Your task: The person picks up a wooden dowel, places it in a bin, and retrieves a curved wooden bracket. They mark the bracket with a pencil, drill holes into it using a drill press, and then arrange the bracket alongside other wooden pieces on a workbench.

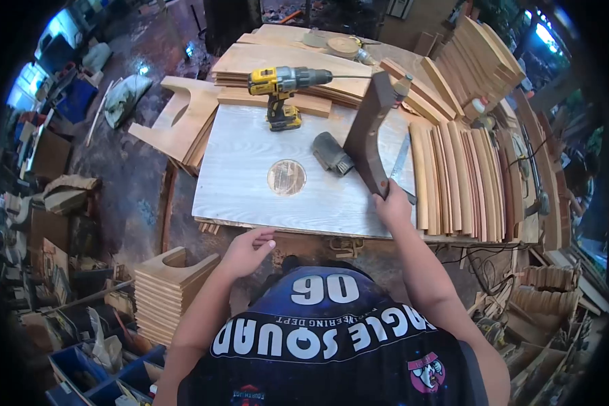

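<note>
My right hand [394,203] grips the lower end of a dark brown curved wooden board [372,132], which stands up over the right side of the worktop. Small round holes show in the board. My left hand [249,250] holds nothing; its fingers are stretched out near the worktop's front edge. Behind, a yellow and black cordless drill [277,88] stands on its battery, its long bit pointing right toward the board's top. A dark grey, roughly cylindrical object [331,154] lies left of the board. The pale wood-grain worktop [237,183] has a round patch [286,178].
A row of curved wooden slats [463,179] lines the right side. Flat boards [284,57] are piled at the back, beside a bottle [403,86]. Cut-out panels [183,111] lie at the left. A stack of notched pieces [166,291] stands at front left, above blue bins [81,369].
</note>
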A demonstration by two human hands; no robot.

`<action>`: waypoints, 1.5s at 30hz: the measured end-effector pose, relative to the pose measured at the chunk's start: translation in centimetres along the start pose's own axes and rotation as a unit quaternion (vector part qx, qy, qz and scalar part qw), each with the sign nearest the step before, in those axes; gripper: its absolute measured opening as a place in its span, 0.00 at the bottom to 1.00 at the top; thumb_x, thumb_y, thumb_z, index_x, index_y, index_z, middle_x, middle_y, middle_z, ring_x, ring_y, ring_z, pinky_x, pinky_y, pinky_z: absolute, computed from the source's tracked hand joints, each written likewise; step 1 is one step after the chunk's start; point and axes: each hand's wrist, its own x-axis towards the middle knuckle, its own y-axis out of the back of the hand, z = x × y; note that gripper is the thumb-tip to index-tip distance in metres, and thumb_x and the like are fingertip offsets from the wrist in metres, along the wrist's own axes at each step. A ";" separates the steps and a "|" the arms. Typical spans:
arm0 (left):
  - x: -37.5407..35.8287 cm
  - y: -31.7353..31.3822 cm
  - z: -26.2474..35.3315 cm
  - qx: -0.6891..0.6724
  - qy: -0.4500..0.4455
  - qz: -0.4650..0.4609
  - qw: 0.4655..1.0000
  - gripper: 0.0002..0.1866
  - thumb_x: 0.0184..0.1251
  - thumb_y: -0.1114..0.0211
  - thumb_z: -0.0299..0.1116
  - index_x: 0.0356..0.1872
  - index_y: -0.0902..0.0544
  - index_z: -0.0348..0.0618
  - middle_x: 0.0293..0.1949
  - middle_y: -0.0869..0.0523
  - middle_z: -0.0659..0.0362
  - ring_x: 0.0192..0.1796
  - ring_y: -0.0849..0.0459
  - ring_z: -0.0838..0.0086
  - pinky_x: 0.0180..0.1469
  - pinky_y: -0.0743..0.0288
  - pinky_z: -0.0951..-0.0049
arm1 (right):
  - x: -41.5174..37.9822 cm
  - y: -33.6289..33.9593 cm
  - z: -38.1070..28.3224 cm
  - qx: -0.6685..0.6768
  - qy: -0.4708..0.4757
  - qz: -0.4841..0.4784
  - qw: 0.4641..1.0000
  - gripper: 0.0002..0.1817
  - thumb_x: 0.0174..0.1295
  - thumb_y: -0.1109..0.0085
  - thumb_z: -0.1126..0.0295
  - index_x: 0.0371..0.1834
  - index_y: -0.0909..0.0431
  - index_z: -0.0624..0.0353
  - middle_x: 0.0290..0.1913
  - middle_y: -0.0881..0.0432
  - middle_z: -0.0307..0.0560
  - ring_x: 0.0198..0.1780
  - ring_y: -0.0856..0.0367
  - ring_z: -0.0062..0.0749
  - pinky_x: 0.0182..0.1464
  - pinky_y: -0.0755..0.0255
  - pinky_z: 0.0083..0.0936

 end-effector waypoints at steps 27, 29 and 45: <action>-11.3 3.1 -1.5 -0.131 -0.173 0.693 0.687 0.43 0.64 0.16 0.53 0.67 0.25 0.32 0.58 0.15 0.54 0.60 0.16 0.68 0.66 0.22 0.63 | -11.0 -6.5 -31.7 0.192 0.757 -0.331 0.529 0.59 0.51 0.20 0.69 0.86 0.46 0.67 0.85 0.39 0.65 0.87 0.44 0.59 0.87 0.50 0.53; -15.3 6.0 -2.7 -0.133 -0.157 0.729 0.653 0.40 0.62 0.15 0.50 0.65 0.23 0.33 0.55 0.13 0.56 0.57 0.14 0.68 0.63 0.20 0.65 | -11.7 -8.9 -35.1 0.087 0.791 -0.311 0.521 0.50 0.55 0.26 0.70 0.84 0.40 0.64 0.85 0.38 0.62 0.88 0.45 0.54 0.88 0.51 0.53; -26.9 24.6 -18.9 -0.146 -0.023 0.875 0.461 0.25 0.69 0.18 0.38 0.58 0.18 0.35 0.47 0.09 0.56 0.49 0.12 0.73 0.54 0.18 0.68 | -33.1 -27.2 -64.3 0.196 0.789 -0.520 0.263 0.63 0.53 0.25 0.59 0.87 0.55 0.73 0.82 0.40 0.77 0.83 0.39 0.68 0.85 0.44 0.49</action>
